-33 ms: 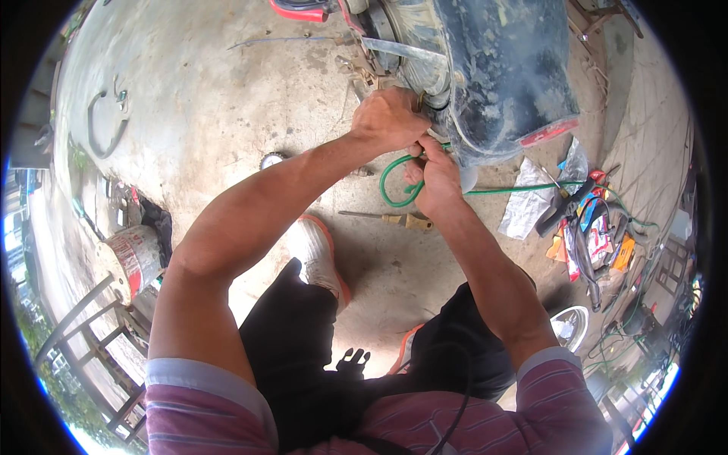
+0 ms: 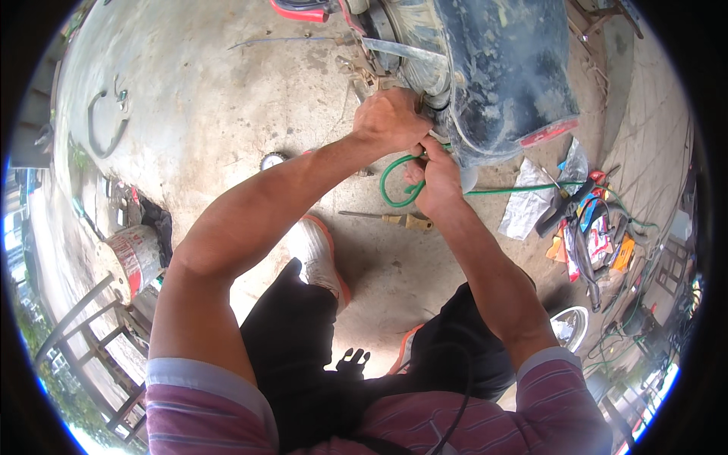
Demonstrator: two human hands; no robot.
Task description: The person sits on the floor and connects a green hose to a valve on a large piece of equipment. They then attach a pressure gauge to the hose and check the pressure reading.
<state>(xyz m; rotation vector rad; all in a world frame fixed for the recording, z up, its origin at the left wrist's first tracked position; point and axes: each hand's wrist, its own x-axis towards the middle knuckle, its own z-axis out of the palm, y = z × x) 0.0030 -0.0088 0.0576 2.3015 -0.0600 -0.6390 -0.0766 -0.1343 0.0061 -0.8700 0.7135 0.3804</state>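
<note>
A mud-stained dark mudguard [image 2: 512, 68] with a red reflector [image 2: 547, 132] at its end reaches down over a dirty wheel [image 2: 417, 57]. Close against the wheel's lower part, my left hand [image 2: 390, 120] is closed, knuckles up. Its fingertips and whatever they grip are hidden. Just below and to the right, my right hand [image 2: 438, 176] is closed around a thin green hose [image 2: 388, 193]. The hose makes a loop left of that hand and runs off to the right along the floor. Beneath the loop lies a screwdriver [image 2: 406, 221] with a yellowish handle.
A round gauge [image 2: 271, 160] lies left of my hands. Metal tools [image 2: 364, 76] lie beside the wheel. At right are a crumpled silver sheet [image 2: 527, 199] and a pile of packets and rubber pieces [image 2: 595, 235]. A worn drum [image 2: 130, 262] stands at far left.
My left hand has shifted very slightly to the right beside the wheel. The right hand and the green hose look the same.
</note>
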